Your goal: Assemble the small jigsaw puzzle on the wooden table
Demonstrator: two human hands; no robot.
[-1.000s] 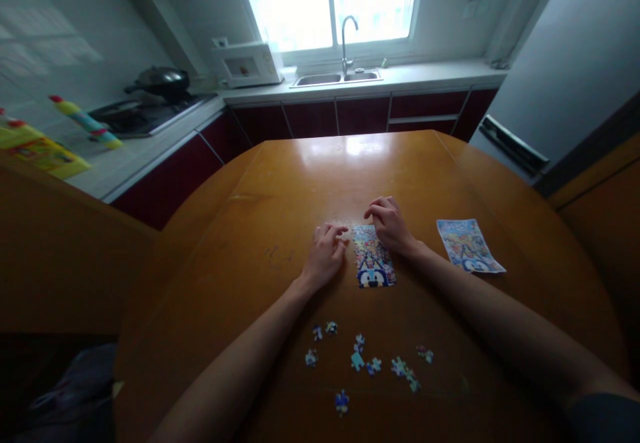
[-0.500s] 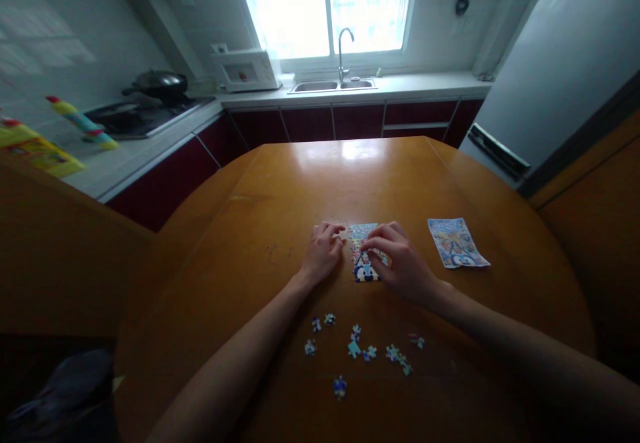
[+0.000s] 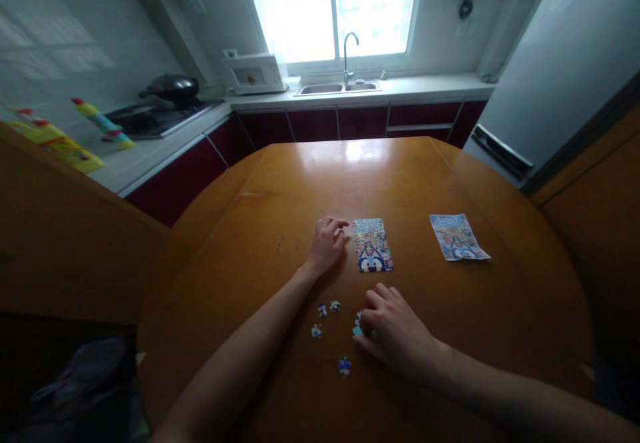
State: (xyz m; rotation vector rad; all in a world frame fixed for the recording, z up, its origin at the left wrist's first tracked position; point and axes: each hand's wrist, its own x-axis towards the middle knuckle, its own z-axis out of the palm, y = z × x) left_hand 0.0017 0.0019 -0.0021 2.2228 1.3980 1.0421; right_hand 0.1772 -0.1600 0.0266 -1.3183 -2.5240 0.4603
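On the brown table lies a jigsaw puzzle [image 3: 373, 246], partly assembled, with a blue-and-white cartoon face along its near edge. Beside its left edge my left hand [image 3: 327, 244] rests with loosely bent fingers apart, holding nothing. My right hand [image 3: 395, 326] is nearer to me, over a group of loose pieces, fingers curled and thumb apart from them. A teal puzzle piece [image 3: 357, 332] shows by the thumb; other pieces there are hidden under the hand. Left of it lie more loose pieces [image 3: 335, 306], and a dark blue puzzle piece [image 3: 345, 367] sits closer to me.
A creased picture sheet [image 3: 459, 238] with a similar print lies right of the puzzle. Beyond the table [image 3: 320, 170] are a counter with a sink [image 3: 320, 88], a white microwave [image 3: 257, 74] and a stove with a pan [image 3: 173, 88]. A fridge stands at the right.
My right hand has left the puzzle and come down toward me over the loose pieces, uncovering the puzzle. My left hand has stayed by the puzzle's left edge. The view has shifted slightly.
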